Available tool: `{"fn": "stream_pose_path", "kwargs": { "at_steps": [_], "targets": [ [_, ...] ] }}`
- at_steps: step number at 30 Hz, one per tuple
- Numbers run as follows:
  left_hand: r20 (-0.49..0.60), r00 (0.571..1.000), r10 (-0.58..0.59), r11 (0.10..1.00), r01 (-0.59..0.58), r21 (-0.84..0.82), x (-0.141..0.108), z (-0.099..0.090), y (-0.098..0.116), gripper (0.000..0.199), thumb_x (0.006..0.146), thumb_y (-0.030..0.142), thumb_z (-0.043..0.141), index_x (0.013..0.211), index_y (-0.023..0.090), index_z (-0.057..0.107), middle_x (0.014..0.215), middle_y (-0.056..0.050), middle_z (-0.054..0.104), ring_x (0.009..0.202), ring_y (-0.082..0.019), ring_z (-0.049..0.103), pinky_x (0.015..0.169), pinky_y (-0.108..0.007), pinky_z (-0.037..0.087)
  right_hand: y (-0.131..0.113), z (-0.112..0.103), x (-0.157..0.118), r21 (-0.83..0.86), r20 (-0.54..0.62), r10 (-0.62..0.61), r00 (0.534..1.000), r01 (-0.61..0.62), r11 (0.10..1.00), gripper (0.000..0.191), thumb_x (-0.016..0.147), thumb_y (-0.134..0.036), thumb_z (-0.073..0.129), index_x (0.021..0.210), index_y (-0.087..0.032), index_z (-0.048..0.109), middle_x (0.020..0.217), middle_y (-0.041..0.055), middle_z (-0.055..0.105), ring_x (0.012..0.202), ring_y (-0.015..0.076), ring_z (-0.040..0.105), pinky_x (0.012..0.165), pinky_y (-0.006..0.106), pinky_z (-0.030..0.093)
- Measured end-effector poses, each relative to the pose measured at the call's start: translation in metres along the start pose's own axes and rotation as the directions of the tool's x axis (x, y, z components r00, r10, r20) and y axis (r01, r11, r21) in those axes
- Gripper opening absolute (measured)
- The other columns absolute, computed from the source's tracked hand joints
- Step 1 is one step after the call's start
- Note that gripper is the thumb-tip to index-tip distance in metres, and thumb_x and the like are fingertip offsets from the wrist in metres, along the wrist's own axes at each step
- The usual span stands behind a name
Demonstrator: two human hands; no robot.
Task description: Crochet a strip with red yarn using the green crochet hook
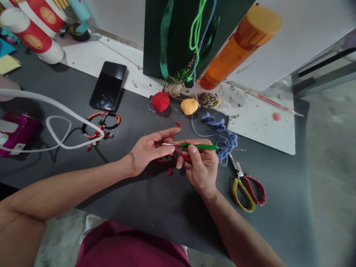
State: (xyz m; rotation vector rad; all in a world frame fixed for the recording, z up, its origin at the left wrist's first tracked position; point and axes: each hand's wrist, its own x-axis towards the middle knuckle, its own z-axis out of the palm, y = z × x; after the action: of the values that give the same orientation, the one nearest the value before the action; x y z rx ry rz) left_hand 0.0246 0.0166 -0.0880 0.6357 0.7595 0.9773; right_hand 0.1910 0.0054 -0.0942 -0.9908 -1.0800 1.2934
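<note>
My right hand [201, 167] grips a crochet hook [200, 147] with a green handle and a thin metal shaft at each end. The hook lies level, its left tip at the fingertips of my left hand [148, 150]. Red crochet work [169, 171] hangs between the two hands, partly hidden by the fingers. My left hand is closed on the red work, with red yarn running over its fingers from a red yarn ball [160, 101]. A yellow yarn ball [189, 106] sits beside the red one. Curled blue crochet work [229, 138] lies right of my right hand.
Scissors [244, 187] with yellow and red handles lie at the right. A black phone [108, 86], beaded bracelets [102, 126] and a white cable [59, 107] are on the left. Behind stand a green bag [180, 40] and an orange bottle [230, 55].
</note>
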Motion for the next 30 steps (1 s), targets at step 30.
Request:
{"fn": "stream_pose_path", "kwargs": {
  "at_steps": [30],
  "targets": [
    [0.09, 0.967, -0.237, 0.954, 0.249, -0.165, 0.003, -0.006, 0.001, 0.053, 0.073, 0.016, 0.082, 0.125, 0.027, 0.076, 0.096, -0.001, 0.077, 0.078, -0.011, 0.062, 0.088, -0.032, 0.049, 0.006, -0.003, -0.002, -0.138, -0.095, -0.089, 0.991, 0.076, 0.988, 0.017, 0.102, -0.049, 0.056, 0.101, -0.032, 0.055, 0.076, -0.0009, 0.077, 0.067, 0.0226, 0.079, 0.051, 0.033, 0.06]
  ]
}}
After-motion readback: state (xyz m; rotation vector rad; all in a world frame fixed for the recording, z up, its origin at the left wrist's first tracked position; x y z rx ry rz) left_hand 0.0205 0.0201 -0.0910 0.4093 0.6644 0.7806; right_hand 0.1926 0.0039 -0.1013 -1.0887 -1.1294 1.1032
